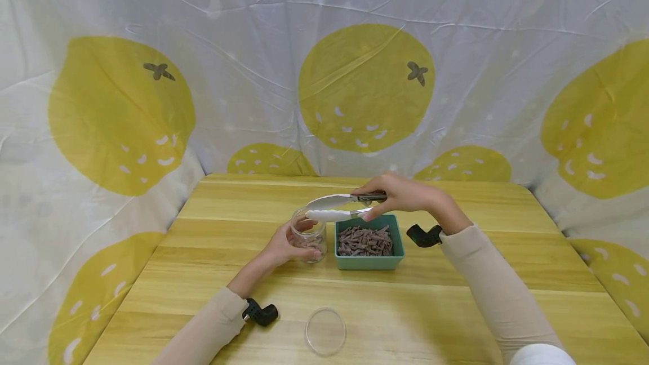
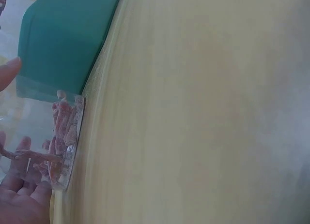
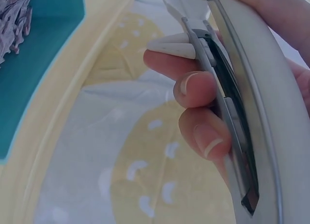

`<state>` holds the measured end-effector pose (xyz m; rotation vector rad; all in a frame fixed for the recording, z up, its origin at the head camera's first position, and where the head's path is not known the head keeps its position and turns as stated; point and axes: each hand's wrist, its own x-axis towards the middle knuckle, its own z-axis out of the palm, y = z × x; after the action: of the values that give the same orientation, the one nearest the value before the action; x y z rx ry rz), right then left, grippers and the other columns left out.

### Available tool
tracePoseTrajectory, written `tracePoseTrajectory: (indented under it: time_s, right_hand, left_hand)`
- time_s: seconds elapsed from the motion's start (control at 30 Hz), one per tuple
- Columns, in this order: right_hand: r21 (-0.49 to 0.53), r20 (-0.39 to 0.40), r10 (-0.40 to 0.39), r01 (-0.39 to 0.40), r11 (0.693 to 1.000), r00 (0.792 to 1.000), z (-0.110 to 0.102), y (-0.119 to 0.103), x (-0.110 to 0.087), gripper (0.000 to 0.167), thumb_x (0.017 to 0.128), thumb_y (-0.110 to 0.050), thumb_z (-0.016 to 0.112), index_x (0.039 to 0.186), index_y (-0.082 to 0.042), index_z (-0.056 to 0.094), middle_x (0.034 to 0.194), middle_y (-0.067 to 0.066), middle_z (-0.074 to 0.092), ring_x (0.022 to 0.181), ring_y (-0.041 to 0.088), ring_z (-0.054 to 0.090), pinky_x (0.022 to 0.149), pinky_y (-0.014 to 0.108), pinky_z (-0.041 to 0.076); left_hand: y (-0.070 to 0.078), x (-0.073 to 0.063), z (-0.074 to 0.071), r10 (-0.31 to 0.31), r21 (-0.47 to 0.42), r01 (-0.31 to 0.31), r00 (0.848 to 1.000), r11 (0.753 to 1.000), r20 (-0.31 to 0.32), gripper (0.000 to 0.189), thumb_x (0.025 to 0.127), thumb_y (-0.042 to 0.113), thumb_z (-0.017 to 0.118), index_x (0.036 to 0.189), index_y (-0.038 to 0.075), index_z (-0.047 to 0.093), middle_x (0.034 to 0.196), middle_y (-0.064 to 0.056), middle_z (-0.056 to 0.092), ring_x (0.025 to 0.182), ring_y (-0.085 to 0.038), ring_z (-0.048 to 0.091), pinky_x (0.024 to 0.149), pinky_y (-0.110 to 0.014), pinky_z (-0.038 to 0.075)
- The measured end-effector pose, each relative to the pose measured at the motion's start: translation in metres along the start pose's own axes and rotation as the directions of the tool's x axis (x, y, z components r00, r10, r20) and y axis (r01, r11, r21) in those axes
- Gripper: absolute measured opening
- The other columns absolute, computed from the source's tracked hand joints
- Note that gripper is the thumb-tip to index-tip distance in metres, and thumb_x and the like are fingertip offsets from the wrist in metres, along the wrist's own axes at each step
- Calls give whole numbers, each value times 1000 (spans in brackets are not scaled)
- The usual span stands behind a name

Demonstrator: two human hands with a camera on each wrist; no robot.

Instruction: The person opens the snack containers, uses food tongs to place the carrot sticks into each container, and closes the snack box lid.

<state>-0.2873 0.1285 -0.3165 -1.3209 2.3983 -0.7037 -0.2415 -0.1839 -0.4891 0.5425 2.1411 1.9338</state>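
My left hand (image 1: 279, 248) is wrapped around a clear jar (image 1: 316, 235) standing on the table. Some brownish-pink dried strips (image 2: 63, 127) lie at the jar's bottom in the left wrist view. With my right hand (image 1: 405, 193) I grip a pair of tongs (image 3: 271, 117), metal with white tips. Those tips hover at the jar's mouth in the head view; whether they pinch a strip cannot be made out. Right of the jar is a green rectangular container (image 1: 369, 263) holding many similar strips (image 1: 365, 241).
A round transparent lid (image 1: 325, 352) lies on the wooden table (image 1: 436, 308), nearer to me than the jar. Behind and at the sides hangs a white cloth (image 1: 243, 72) printed with yellow lemons. A black camera mount (image 1: 425, 236) sticks out from the right wrist.
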Motion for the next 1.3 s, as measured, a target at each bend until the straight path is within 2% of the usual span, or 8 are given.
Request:
tracePoseTrajectory:
  time_s: [0.2,0.43,0.63,0.73,0.9,1.03,1.2,1.3]
  right_hand:
    - [67,5,4,-4,998,1000,-2,9,-13,62,90,-30,76,142,-3,54,65,-4,31,50,7,21,55,27,30]
    - [28,12,31,-31,999,999,-1,24,-33,64,86,-28,80,138,0,57,67,-3,39,51,4,19,54,25,29]
    - [0,44,70,-70,998,997,3,32,-43,68,80,-29,85,135,2,59,92,9,66,50,3,22,53,24,31]
    - [3,62,83,-84,996,995,5,34,-45,71,77,-28,88,135,4,59,98,12,67,50,3,23,53,24,30]
    - [-14,94,133,-132,991,987,9,38,-46,74,74,-26,90,135,3,60,127,15,65,49,4,23,52,25,32]
    - [-53,109,169,-164,985,980,13,40,-45,77,72,-27,92,135,1,59,131,15,62,60,6,38,60,27,39]
    - [-63,135,165,-158,985,977,19,42,-43,78,72,-24,92,136,3,58,133,15,61,92,15,59,74,33,45]
    - [-46,147,163,-157,986,976,21,42,-41,75,73,-23,91,135,4,58,134,16,61,87,13,58,74,32,45]
  left_hand:
    - [1,0,0,1,-1,-1,1000,1000,8,80,75,-5,84,144,3,44,145,-21,50,138,-37,41,114,-50,28]
    - [2,0,0,5,7,-5,1000,1000,8,83,74,-6,85,145,-1,42,145,-23,49,137,-38,42,114,-50,29]
    - [-1,1,-2,34,12,-34,999,999,12,81,75,-6,84,144,-2,42,144,-25,49,136,-40,42,113,-52,30]
    - [-1,1,-2,38,11,-38,999,999,14,81,75,-6,84,145,-2,42,144,-25,49,136,-40,42,112,-52,30]
    - [0,1,-2,27,11,-27,1000,1000,13,81,75,-5,84,145,-1,42,144,-22,50,137,-38,42,113,-50,30]
    - [0,0,-1,13,4,-13,1000,1000,9,81,75,-5,85,145,3,44,144,-21,50,137,-37,42,114,-50,29]
    - [0,-1,-1,14,-8,-14,1000,1000,7,80,76,-4,85,144,2,44,144,-21,50,138,-38,41,114,-52,29]
    - [0,-1,-1,21,-8,-21,1000,1000,8,81,75,-5,84,145,0,43,144,-22,50,138,-39,41,114,-52,29]
